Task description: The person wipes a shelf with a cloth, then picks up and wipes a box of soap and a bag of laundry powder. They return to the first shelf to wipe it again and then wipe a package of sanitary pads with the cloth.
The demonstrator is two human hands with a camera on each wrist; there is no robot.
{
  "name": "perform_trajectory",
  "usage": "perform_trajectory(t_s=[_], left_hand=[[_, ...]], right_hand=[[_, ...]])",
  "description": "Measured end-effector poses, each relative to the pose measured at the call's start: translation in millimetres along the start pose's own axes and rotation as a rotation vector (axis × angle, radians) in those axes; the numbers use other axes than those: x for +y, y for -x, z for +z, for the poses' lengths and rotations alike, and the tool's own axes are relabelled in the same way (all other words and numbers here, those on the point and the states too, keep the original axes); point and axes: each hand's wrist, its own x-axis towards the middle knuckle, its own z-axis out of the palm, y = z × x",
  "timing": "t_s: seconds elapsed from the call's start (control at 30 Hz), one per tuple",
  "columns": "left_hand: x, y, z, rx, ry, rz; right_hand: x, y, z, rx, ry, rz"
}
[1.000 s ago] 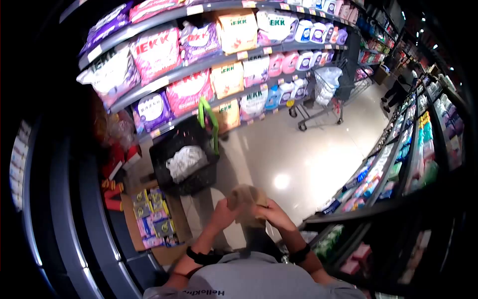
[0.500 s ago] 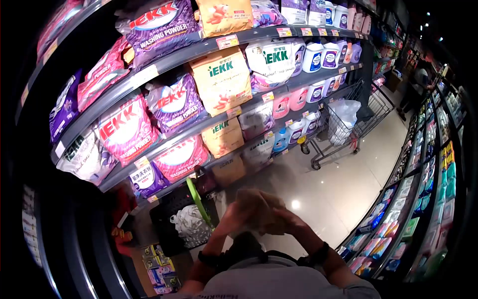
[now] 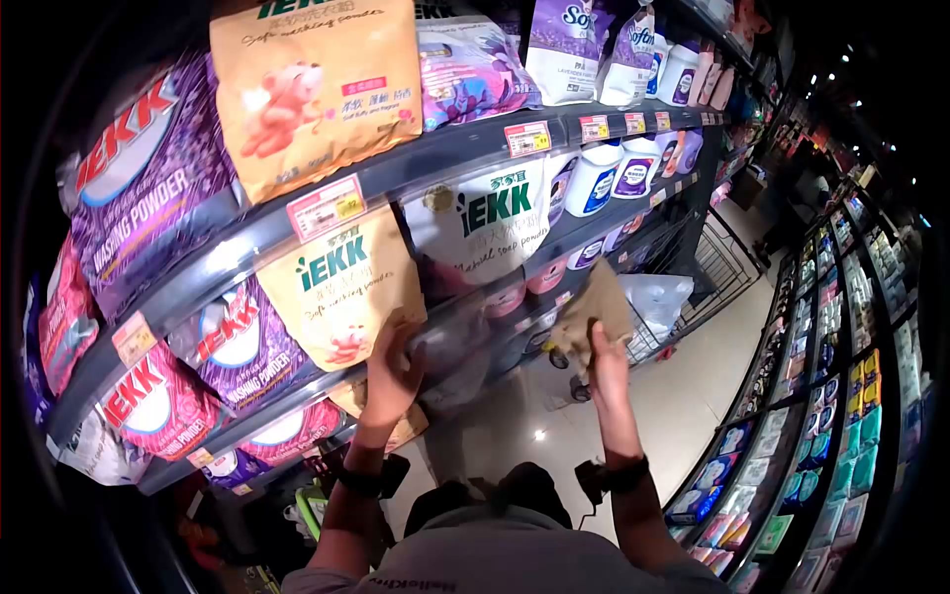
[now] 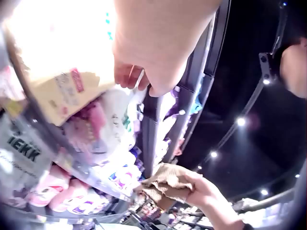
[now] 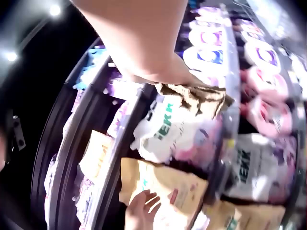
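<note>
A tan IEKK washing powder bag [image 3: 341,282] stands on the middle shelf in the head view. My left hand [image 3: 394,376] is at its lower right corner; in the right wrist view the fingers of this hand [image 5: 140,212] are slightly bent in front of a tan bag [image 5: 160,184], contact unclear. My right hand [image 3: 610,371] pinches a crumpled brown cloth [image 3: 601,302], raised before the lower shelves. The left wrist view shows the cloth [image 4: 168,184] hanging from the fingers of my right hand [image 4: 206,194].
Purple washing powder [image 3: 148,188] and a white IEKK bag [image 3: 480,223] flank the tan bags. A shopping cart [image 3: 708,282] with a white plastic bag [image 3: 658,297] stands beyond my right hand. Another stocked shelf [image 3: 821,426] runs along the right.
The shelf now appears much closer. My hands have parted: the left has let go of the cloth and moved up to the tan bag, while the right has carried the cloth rightward.
</note>
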Motion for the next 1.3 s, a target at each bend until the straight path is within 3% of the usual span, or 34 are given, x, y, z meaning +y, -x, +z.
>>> perform_trajectory(t_s=[0.03,0.1,0.17,0.23,0.3,0.37,0.43,0.5,0.53,0.57,0.63,0.7,0.77,0.8,0.83,0.9,0.93,0.97,1.03,1.13,1.17,1.23,1.3], left_hand=[[15.1,-30.3,10.1,0.012,-0.085,0.168],[30.5,-76.1,37.6,-0.001,-0.151,0.364],[34.4,-107.5,67.6,-0.004,-0.242,0.378],[34.0,-140.1,97.3,0.077,-0.515,0.341],[-2.2,-152.2,129.7,0.192,-0.849,0.207],[-25.7,-152.6,145.1,0.269,-1.025,0.162],[-42.9,-150.6,148.4,0.32,-1.058,0.127],[-40.6,-147.4,149.9,0.312,-1.112,0.078],[-35.4,-148.7,149.9,0.303,-1.097,0.06],[-37.5,-147.8,149.4,0.298,-1.134,0.047],[-36.9,-146.8,148.7,0.244,-1.127,-0.007],[-39.6,-147.2,150.4,0.268,-1.157,0.008],[-36.0,-148.4,150.9,0.265,-1.154,0.002],[-34.9,-149.3,150.3,0.259,-1.144,-0.012],[-34.7,-149.8,151.5,0.27,-1.149,0.008],[-31.8,-149.1,151.9,0.261,-1.132,0.001],[-31.1,-149.2,151.3,0.261,-1.119,0.014],[-29.9,-147.7,150.0,0.261,-1.103,0.023],[-25.8,-147.3,149.7,0.256,-1.078,0.021],[-18.2,-147.3,147.2,0.235,-1.047,0.016],[-16.9,-148.2,145.8,0.239,-1.046,0.021],[-14.4,-146.5,145.1,0.214,-1.044,0.01],[-13.9,-145.0,145.4,0.214,-1.035,0.015]], right_hand=[[-18.0,-22.1,4.5,-0.038,0.132,-0.308],[-34.0,-68.5,20.0,0.003,0.531,-0.621],[-26.0,-115.5,49.4,-0.155,0.536,-1.021],[15.4,-161.7,83.4,-0.273,0.481,-1.054],[50.5,-188.6,111.8,-0.374,0.807,-1.03],[69.3,-182.7,102.2,-0.536,0.569,-0.878],[48.6,-176.2,71.7,-0.753,0.667,-1.02],[78.7,-185.7,41.1,-0.786,1.041,-1.242],[80.5,-191.1,37.9,-0.914,0.934,-1.172],[79.9,-201.5,38.9,-0.913,0.875,-1.257],[64.3,-211.3,65.6,-0.871,0.954,-1.215],[11.1,-220.9,101.5,-0.76,0.82,-1.165],[-22.7,-232.4,115.9,-0.835,0.961,-0.737],[-17.8,-240.8,115.9,-0.796,0.824,-0.869],[-9.2,-246.4,111.7,-0.779,0.882,-1.015],[15.8,-233.0,89.9,-0.741,0.868,-1.042],[9.8,-218.8,77.6,-0.944,0.863,-0.676],[27.6,-210.1,67.6,-0.918,0.671,-0.783],[49.8,-195.7,46.1,-0.901,0.794,-0.978],[49.3,-194.3,45.0,-0.95,0.853,-0.938],[44.0,-195.0,50.6,-0.875,0.874,-0.998],[20.5,-205.9,66.0,-0.959,0.912,-0.819],[3.8,-219.9,81.7,-0.851,0.834,-0.831]])
